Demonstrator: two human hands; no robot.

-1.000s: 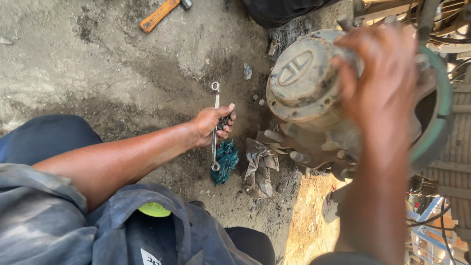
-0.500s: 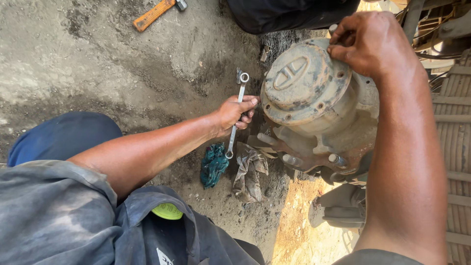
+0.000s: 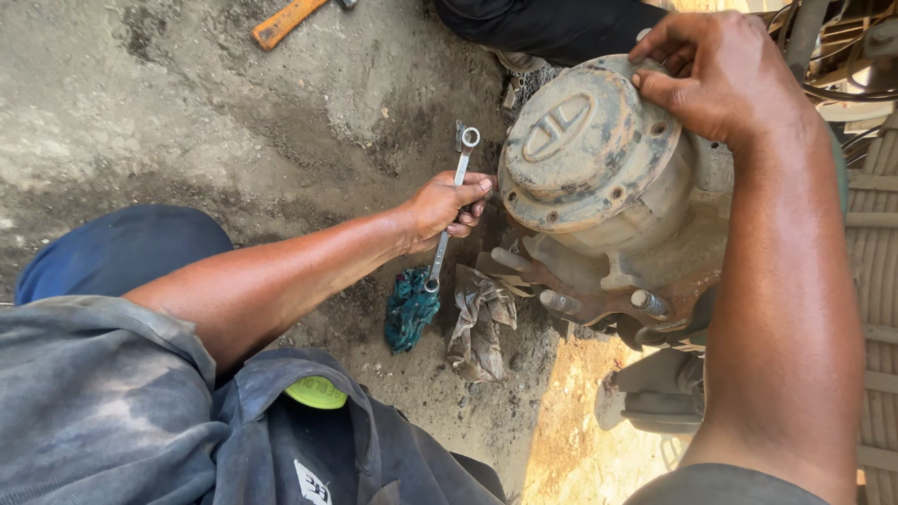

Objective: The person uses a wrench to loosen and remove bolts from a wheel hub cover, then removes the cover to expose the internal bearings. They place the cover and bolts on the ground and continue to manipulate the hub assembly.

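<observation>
Gripping wrench (image 3: pixel 452 206) mid-shaft: left hand (image 3: pixel 440 208), fingers wrapped, beside wheel hub (image 3: pixel 599 178). Wrench long axis near-vertical, ring end pointing away, lower end over teal rag (image 3: pixel 410 309). Right hand (image 3: pixel 725 75) grasps hub's far rim. Open dirt ground (image 3: pixel 140 122) leftward; orange handle (image 3: pixel 285 21) farthest.

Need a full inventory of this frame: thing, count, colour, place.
wheel hub: 1, rusty tan, right of centre, studs showing below
wrench: 1, silver, held just left of the hub
teal rag: 1, on the ground below the wrench
grey rag: 1, dirty, beside the teal rag
orange handle: 1, top edge on the ground
ground: grey dirt, oil-stained
left hand: gripping the wrench mid-shaft
right hand: on the hub's top rim, fingers curled over it
</observation>
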